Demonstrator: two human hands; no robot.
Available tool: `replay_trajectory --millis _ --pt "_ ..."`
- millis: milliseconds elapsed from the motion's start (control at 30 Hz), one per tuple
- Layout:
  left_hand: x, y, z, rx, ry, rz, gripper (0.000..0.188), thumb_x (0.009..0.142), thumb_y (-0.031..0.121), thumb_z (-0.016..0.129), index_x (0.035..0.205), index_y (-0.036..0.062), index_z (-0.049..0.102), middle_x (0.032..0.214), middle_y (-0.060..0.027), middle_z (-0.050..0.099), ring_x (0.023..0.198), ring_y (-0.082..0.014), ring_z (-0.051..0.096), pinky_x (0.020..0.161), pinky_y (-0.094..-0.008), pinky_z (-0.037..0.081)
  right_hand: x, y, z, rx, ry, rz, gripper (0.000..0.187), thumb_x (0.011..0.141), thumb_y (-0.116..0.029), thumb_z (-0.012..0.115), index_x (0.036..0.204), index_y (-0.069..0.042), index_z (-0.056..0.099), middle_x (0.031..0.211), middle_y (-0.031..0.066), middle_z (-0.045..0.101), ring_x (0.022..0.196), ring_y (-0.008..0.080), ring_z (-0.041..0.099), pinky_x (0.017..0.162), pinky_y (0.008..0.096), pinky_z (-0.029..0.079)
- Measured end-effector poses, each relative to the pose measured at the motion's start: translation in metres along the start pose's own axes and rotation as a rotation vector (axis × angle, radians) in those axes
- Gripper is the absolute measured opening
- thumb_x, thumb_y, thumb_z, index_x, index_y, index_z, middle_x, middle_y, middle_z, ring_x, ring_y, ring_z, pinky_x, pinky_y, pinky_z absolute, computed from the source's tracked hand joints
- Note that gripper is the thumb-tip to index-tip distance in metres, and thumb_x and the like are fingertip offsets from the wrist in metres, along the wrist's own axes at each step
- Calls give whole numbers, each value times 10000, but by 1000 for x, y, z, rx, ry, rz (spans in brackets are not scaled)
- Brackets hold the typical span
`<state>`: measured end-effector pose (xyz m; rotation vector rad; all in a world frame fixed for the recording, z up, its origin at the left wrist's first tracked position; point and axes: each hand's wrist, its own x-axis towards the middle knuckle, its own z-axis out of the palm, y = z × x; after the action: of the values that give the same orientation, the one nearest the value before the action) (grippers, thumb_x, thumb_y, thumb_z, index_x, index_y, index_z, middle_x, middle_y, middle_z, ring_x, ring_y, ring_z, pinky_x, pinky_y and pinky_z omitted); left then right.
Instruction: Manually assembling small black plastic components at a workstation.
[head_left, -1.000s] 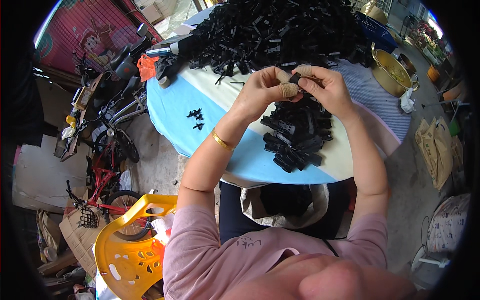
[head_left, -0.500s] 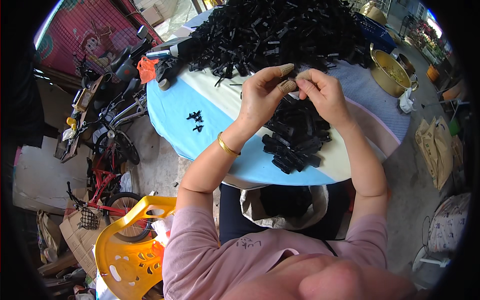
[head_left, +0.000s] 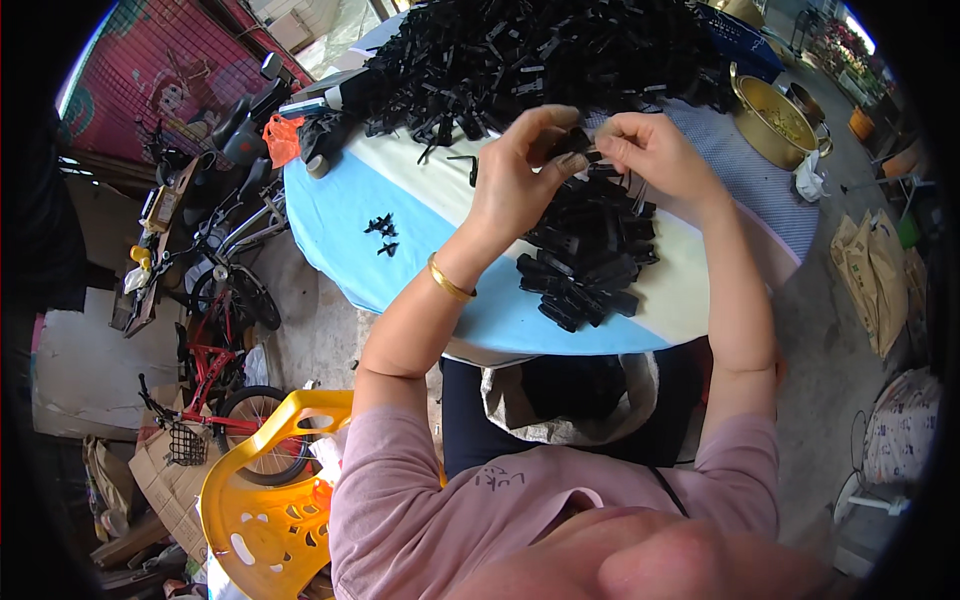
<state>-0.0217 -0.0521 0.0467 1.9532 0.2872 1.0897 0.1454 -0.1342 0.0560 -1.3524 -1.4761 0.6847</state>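
Note:
Above the round table, my left hand (head_left: 510, 185) pinches a small black plastic piece (head_left: 571, 141) between thumb and forefinger, both in tan finger covers. Beside it, my right hand (head_left: 660, 158) is closed in a pinch, its fingertips against the near end of that piece; what exactly they grip is too small to tell. Beneath my hands lies a heap of black plastic clips (head_left: 590, 265). A much larger pile of black plastic parts (head_left: 540, 60) covers the far side. One bent black piece (head_left: 470, 168) lies left of my left hand.
Several tiny black pieces (head_left: 382, 230) lie on the blue part of the tablecloth (head_left: 325, 215). A gold pot (head_left: 770, 125) stands at the far right, an orange bag (head_left: 283, 138) at the far left. An open sack (head_left: 560, 432) is at my lap, a yellow chair (head_left: 265, 510) on my left.
My left fingers, pinched with little showing between them before, now have a black piece visible in them. My hands remain close together. The whole view has shifted slightly.

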Motion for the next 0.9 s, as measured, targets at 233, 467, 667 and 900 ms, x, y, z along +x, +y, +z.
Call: replay_trajectory --millis 233,467,667,900 --pt "0 -5 -10 -18 -584 -1 348 675 39 718 992 17 574 951 -40 592 915 -122 548 823 -273 446 4 22 -21 -819 -129 237 267 630 -79 600 894 -75 642 722 121 610 670 257 586 630 342 455" --pt "7 -20 -8 -133 -222 -266 433 745 120 683 1120 -17 515 1054 -83 560 950 -148 539 831 -270 461 10 40 -25 -805 -1 188 188 674 -169 665 808 -39 648 673 113 614 622 227 586 589 321 442" --pt "9 -43 -7 -491 -135 -317 666 726 131 705 1270 -18 352 1133 -120 526 1037 -184 508 898 -311 423 8 17 5 -559 348 -257 194 704 -176 698 785 -13 630 675 94 603 547 177 551 506 271 423" --pt "12 -40 -12 -967 -321 -277 548 755 72 657 1242 50 406 1152 -143 531 1057 -227 521 921 -351 415 2 4 33 -439 242 -559 135 716 -3 659 834 11 594 687 57 570 582 108 525 501 228 409"
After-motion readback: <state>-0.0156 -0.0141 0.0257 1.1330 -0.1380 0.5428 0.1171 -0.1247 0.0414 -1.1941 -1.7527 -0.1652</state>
